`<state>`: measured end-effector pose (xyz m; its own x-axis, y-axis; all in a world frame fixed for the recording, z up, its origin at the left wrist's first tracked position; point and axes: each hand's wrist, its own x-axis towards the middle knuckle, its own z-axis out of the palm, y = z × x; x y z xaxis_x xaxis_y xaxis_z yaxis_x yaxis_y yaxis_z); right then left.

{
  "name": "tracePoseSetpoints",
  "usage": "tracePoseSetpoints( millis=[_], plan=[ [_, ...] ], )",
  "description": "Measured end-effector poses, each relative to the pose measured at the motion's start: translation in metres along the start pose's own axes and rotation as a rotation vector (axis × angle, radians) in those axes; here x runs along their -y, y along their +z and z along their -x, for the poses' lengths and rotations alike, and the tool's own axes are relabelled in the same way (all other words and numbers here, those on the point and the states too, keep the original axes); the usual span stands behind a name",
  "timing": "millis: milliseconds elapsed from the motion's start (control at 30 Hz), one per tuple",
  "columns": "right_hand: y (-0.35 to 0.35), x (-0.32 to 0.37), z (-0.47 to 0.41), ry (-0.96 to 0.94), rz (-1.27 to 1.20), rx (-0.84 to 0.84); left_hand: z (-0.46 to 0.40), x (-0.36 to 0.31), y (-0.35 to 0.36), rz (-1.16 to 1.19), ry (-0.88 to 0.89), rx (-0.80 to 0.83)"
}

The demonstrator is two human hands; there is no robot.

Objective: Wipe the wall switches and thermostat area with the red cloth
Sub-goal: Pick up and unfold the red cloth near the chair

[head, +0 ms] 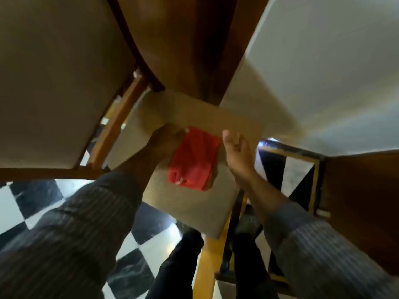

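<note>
A folded red cloth lies flat on the beige padded seat of a chair in the middle of the view. My left hand rests against the cloth's upper left corner. Its fingers are blurred and in shadow, so I cannot see whether they grip the cloth. My right hand hovers just off the cloth's right edge, fingers apart and holding nothing. Both arms wear striped grey sleeves. No wall switch or thermostat is in view.
A second beige chair with a wooden frame stands at the left. A dark wooden tabletop overhangs the seat from above. A white wall fills the right, with a dark wooden panel below it. The floor is black-and-white checkered.
</note>
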<state>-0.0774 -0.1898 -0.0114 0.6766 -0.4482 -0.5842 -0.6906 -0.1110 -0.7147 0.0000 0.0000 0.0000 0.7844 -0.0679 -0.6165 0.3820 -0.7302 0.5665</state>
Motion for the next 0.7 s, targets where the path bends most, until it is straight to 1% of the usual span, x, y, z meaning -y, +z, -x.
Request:
tracePoseSetpoints(
  millis=[67, 133, 200, 267, 367, 467, 500, 567, 700],
  plan=[
    [0.019, -0.019, -0.017, 0.074, 0.022, 0.014, -0.024, 0.010, 0.019, -0.025, 0.025, 0.029],
    [0.030, -0.039, -0.027, 0.084, 0.070, 0.072, -0.036, 0.017, 0.037, -0.005, -0.032, 0.041],
    [0.036, -0.048, -0.035, 0.060, 0.133, 0.067, -0.041, 0.023, 0.052, 0.002, -0.089, -0.006],
    [0.043, -0.050, -0.044, 0.070, 0.092, 0.057, -0.045, 0.025, 0.060, -0.009, -0.105, -0.053],
    [0.055, -0.047, -0.047, 0.075, 0.021, 0.085, -0.046, 0.023, 0.069, 0.025, -0.152, -0.062],
    [0.058, -0.046, -0.041, 0.117, -0.026, 0.107, -0.038, 0.026, 0.071, 0.172, -0.192, 0.026],
    [0.056, -0.045, -0.040, 0.127, -0.038, 0.113, -0.034, 0.027, 0.070, 0.245, -0.194, 0.057],
    [0.046, -0.039, -0.036, 0.121, -0.043, 0.128, -0.023, 0.023, 0.066, 0.347, -0.164, 0.064],
    [0.009, -0.007, -0.018, 0.015, -0.036, 0.108, 0.001, -0.015, 0.052, 0.390, -0.045, 0.045]
  ],
)
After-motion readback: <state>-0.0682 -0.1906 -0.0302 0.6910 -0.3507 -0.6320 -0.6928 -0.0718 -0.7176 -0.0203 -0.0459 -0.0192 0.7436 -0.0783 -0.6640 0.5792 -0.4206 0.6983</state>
